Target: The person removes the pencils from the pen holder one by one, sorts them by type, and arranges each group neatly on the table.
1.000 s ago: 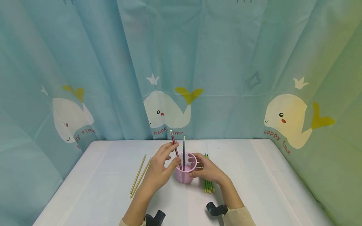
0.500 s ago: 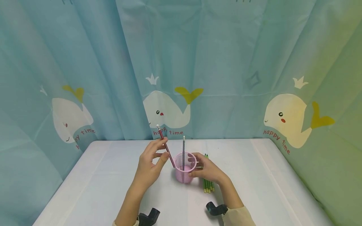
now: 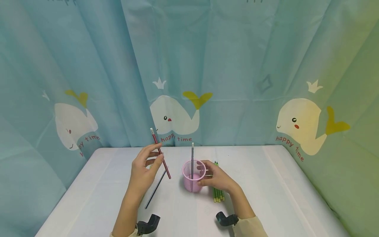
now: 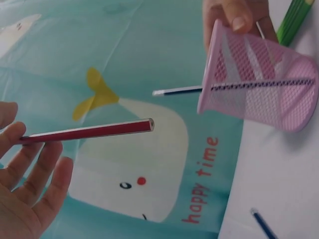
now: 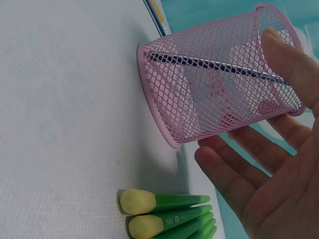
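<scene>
My left hand (image 3: 143, 172) pinches a red pencil (image 3: 160, 152) between thumb and fingers, its white eraser end up and its lower end pointing down to the right. It is in the air, left of a pink mesh pencil holder (image 3: 188, 184). My right hand (image 3: 220, 177) grips this holder from the right, the thumb at its rim in the right wrist view. One dark blue pencil (image 3: 192, 158) stands in the holder, eraser end up. A second dark blue pencil (image 3: 155, 191) lies on the table beside my left hand.
Several green pencils (image 3: 218, 196) lie side by side, partly under my right hand. Yellow pencils on the left are almost wholly hidden by my left hand. A blue curtain (image 3: 237, 65) with whale prints hangs behind the white table (image 3: 266, 184).
My left hand has lifted the red pencil out of the holder and carried it left. The dark blue pencil on the table has come into view. My right hand has stayed put.
</scene>
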A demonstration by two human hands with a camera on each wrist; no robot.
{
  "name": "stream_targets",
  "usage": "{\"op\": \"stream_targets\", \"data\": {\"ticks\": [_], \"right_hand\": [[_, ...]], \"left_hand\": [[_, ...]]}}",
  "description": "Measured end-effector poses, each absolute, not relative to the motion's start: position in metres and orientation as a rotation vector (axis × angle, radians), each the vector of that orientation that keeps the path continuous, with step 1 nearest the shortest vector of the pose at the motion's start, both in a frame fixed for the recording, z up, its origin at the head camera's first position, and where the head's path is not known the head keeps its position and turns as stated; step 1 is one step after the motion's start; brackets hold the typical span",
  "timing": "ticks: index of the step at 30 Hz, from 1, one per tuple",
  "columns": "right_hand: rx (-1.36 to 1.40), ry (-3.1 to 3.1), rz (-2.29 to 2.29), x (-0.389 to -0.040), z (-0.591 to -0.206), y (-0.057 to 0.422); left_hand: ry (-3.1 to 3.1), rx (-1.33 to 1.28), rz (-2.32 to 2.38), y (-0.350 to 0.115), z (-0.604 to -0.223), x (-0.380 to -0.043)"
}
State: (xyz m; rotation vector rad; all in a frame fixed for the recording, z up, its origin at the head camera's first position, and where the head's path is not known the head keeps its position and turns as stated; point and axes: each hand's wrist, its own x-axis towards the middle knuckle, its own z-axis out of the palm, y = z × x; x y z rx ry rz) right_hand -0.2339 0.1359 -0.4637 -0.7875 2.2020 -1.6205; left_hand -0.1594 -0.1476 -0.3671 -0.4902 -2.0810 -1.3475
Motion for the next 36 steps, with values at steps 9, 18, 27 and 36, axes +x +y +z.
{"op": "stream_targets", "data": {"ticks": [9,18,27,36], "right_hand": [[-0.790,2.203,-1.616,-0.234,-0.464,0.136],[-0.802,2.201,-1.618,-0.233,-0.463,0.136],[-0.789,2.189,-1.625,-0.231,-0.463,0.135],[-0.807,2.193,-1.619,-0.233,-0.463,0.136]], "left_hand": [[-2.087,-0.441,-1.374,-0.162,-0.372,-0.164],[-2.108,-0.347,-1.438,-0.176,-0.380,-0.169],[-2.179,-0.277,-1.404,-0.185,-0.386,-0.173],[-2.280,-0.228,-1.373,-0.194,-0.393,-0.178]]}}
